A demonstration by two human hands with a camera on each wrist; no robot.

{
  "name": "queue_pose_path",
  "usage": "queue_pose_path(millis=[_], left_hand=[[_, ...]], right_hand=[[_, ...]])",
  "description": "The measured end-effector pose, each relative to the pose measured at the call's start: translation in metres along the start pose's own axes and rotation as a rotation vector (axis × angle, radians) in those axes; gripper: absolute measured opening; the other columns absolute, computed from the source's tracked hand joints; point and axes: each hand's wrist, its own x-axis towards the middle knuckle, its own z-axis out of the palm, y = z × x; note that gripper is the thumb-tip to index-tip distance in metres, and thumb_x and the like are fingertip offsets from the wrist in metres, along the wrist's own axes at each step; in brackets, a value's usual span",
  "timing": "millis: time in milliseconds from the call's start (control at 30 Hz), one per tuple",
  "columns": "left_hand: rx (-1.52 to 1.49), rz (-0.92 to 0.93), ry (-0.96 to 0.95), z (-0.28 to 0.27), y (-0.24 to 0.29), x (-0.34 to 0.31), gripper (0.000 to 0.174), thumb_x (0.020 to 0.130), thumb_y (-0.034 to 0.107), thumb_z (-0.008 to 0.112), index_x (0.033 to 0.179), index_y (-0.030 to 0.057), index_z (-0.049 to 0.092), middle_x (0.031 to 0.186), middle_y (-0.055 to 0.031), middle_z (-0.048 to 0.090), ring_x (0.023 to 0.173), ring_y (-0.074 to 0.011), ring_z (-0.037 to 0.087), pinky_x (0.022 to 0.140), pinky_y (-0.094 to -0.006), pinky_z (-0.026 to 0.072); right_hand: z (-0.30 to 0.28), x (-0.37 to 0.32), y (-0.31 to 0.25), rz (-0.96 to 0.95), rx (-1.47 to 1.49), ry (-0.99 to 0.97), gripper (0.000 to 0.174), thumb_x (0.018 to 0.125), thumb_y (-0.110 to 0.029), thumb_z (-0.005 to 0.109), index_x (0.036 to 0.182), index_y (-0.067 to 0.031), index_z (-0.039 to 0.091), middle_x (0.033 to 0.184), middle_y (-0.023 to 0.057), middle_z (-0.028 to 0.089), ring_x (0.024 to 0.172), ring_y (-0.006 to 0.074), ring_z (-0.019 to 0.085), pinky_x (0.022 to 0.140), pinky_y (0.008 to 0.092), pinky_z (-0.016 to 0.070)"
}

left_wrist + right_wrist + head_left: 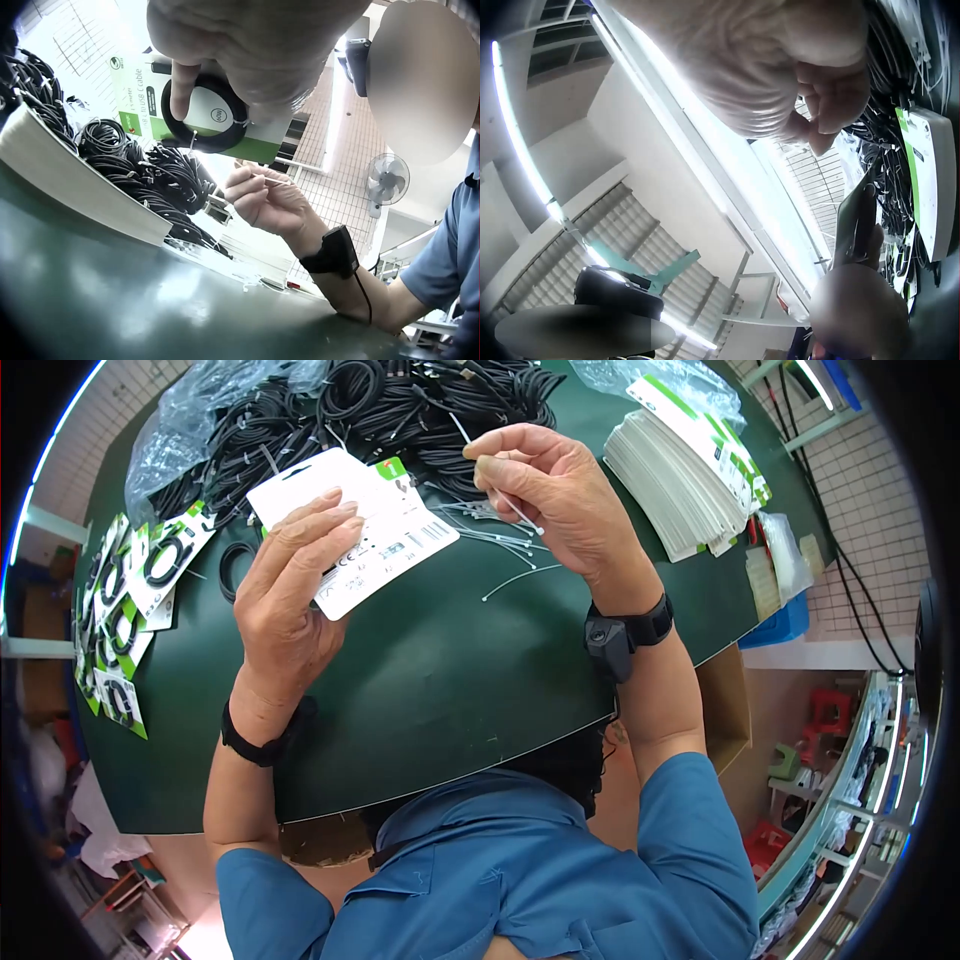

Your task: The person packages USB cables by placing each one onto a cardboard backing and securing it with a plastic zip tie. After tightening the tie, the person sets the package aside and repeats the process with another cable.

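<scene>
My left hand (pixel 285 585) grips a printed card (pixel 400 525), fingers across its white back and thumb underneath. In the left wrist view the card's green and white front faces the camera, with a black coiled cable (pixel 226 141) against it. My left thumb lies over that coil, and a pale tie loops round the coil near the card's edge. My right hand (pixel 560 495) pinches a thin white cable tie (pixel 520 517) between thumb and fingers, to the right of the card and apart from it. Several loose cable ties (pixel 505 542) lie on the table between the hands.
Bundled black cables (pixel 390 405) heap at the back of the green table (pixel 450 690). A thick stack of cards (pixel 675 480) stands at right. Carded cables (pixel 125 600) pile up at left. Clear plastic bags (pixel 175 445) and a blue bin (pixel 785 622) sit at the edges.
</scene>
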Motion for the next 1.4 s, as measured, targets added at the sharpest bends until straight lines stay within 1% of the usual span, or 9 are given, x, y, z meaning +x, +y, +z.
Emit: queue_pose_path(millis=[433,567,667,700,800,833,933,1067,1400], left_hand=[[0.041,0.047,0.027,-0.001,0.000,0.001,0.031,0.077,0.005,0.087,0.104,0.0005,0.072,0.110,-0.0148,0.076,0.115,-0.0355,0.071,0.097,-0.0422,0.0569],[0.041,0.066,0.054,-0.003,-0.002,0.002,0.031,0.075,0.005,0.087,0.100,0.0009,0.069,0.109,-0.0146,0.075,0.115,-0.0359,0.071,0.096,-0.0420,0.0574],[0.032,0.061,0.079,-0.008,-0.002,0.002,0.031,0.074,0.005,0.087,0.096,0.0016,0.066,0.110,-0.0143,0.075,0.115,-0.0361,0.071,0.095,-0.0417,0.0580],[-0.004,0.065,0.083,-0.008,-0.003,0.001,0.031,0.073,0.005,0.088,0.095,0.0022,0.065,0.110,-0.0141,0.075,0.115,-0.0361,0.071,0.095,-0.0416,0.0583],[-0.024,0.057,0.082,-0.008,-0.004,-0.001,0.033,0.072,0.004,0.088,0.092,0.0031,0.063,0.109,-0.0136,0.074,0.114,-0.0359,0.071,0.093,-0.0411,0.0591],[-0.024,0.068,0.072,-0.008,-0.003,0.000,0.033,0.071,0.004,0.088,0.091,0.0035,0.062,0.109,-0.0132,0.074,0.114,-0.0357,0.071,0.092,-0.0408,0.0595],[-0.027,0.081,0.064,-0.011,-0.001,-0.001,0.034,0.070,0.003,0.088,0.091,0.0038,0.061,0.108,-0.0128,0.074,0.114,-0.0354,0.071,0.090,-0.0403,0.0602],[-0.036,0.109,0.071,-0.011,-0.001,0.001,0.033,0.070,0.001,0.087,0.091,0.0036,0.061,0.107,-0.0124,0.073,0.115,-0.0350,0.071,0.089,-0.0399,0.0607],[-0.031,0.126,0.083,-0.012,-0.001,0.001,0.032,0.070,0.000,0.086,0.090,0.0032,0.061,0.105,-0.0116,0.073,0.115,-0.0347,0.071,0.089,-0.0400,0.0610]], right_hand=[[0.012,-0.004,-0.003,0.002,-0.023,-0.031,0.023,0.100,-0.013,0.071,0.116,0.0028,0.072,0.088,0.0045,0.069,0.072,0.0069,0.061,0.063,0.0191,0.0488],[0.026,-0.008,-0.010,0.021,0.062,0.003,0.021,0.097,-0.008,0.071,0.115,0.0038,0.073,0.092,0.0055,0.070,0.075,0.0081,0.062,0.065,0.0205,0.0494],[0.033,-0.013,-0.007,-0.239,-0.059,-0.022,0.019,0.094,-0.001,0.071,0.112,0.0048,0.072,0.096,0.0100,0.070,0.082,0.0116,0.064,0.069,0.0228,0.0516],[0.034,-0.016,-0.008,-0.233,-0.054,-0.049,0.019,0.094,-0.001,0.071,0.112,0.0048,0.072,0.096,0.0100,0.070,0.082,0.0116,0.064,0.069,0.0228,0.0516],[0.037,-0.025,-0.012,-0.533,-0.327,-0.173,0.021,0.089,0.003,0.075,0.110,0.0034,0.070,0.097,0.0140,0.068,0.083,0.0160,0.065,0.070,0.0260,0.0533],[0.040,-0.025,-0.011,-0.523,-0.320,-0.186,0.021,0.089,0.003,0.075,0.110,0.0034,0.070,0.097,0.0140,0.068,0.083,0.0160,0.065,0.070,0.0260,0.0533],[0.047,-0.024,-0.008,-0.844,-0.481,-0.250,0.021,0.088,0.004,0.076,0.107,0.0011,0.069,0.096,0.0161,0.066,0.081,0.0187,0.066,0.068,0.0277,0.0558],[0.056,-0.028,-0.001,-0.766,-0.332,-0.224,0.018,0.089,0.004,0.076,0.106,-0.0002,0.070,0.097,0.0161,0.065,0.080,0.0202,0.069,0.065,0.0281,0.0579],[0.059,-0.032,0.000,-0.663,-0.286,-0.206,0.015,0.092,0.006,0.072,0.106,0.0006,0.069,0.097,0.0178,0.066,0.081,0.0211,0.071,0.065,0.0283,0.0596]])
